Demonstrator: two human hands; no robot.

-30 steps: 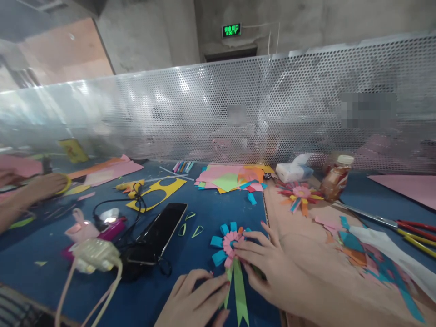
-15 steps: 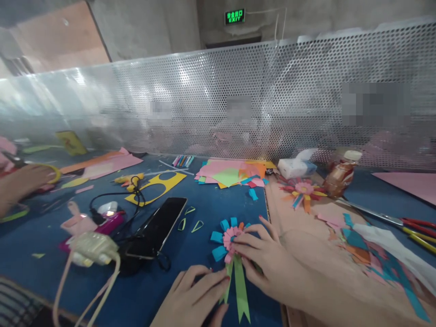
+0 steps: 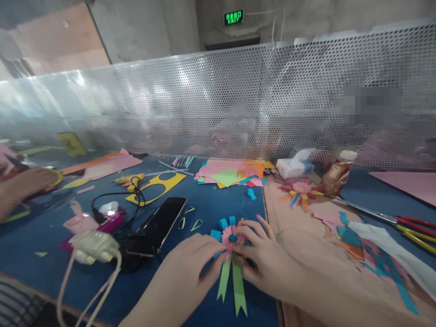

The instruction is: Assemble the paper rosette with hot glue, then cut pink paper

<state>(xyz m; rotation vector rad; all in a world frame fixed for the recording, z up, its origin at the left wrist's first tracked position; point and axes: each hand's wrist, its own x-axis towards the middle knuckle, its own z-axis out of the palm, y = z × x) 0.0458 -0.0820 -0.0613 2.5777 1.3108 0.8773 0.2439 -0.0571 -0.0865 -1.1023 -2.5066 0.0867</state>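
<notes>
A paper flower (image 3: pixel 232 237) with pink inner loops, blue outer loops and a blue centre lies on the blue tabletop (image 3: pixel 136 295). Two green paper ribbon tails (image 3: pixel 238 284) with notched ends hang from it toward me. My left hand (image 3: pixel 190 259) pinches its lower left edge between thumb and fingers, hiding some blue loops. On the right side, my right hand (image 3: pixel 260 250) grips the flower, with its fingers curled over the pink loops. Small green paper loops (image 3: pixel 196 225) lie to the left, beside a black phone (image 3: pixel 165 222).
A power strip (image 3: pixel 112 221) with chargers and cables sits left. Another person's hand (image 3: pixel 27 184) is at far left. Coloured paper (image 3: pixel 221 171), a finished-looking flower (image 3: pixel 301 187), a bottle (image 3: pixel 339 172), a tissue pack (image 3: pixel 293 167) and scissors (image 3: pixel 391 219) lie farther back. A perforated metal screen (image 3: pixel 204 91) stands behind.
My left hand has moved up and right from the green tails to the flower's lower left edge. My right hand stays on the flower, its fingers shifted slightly.
</notes>
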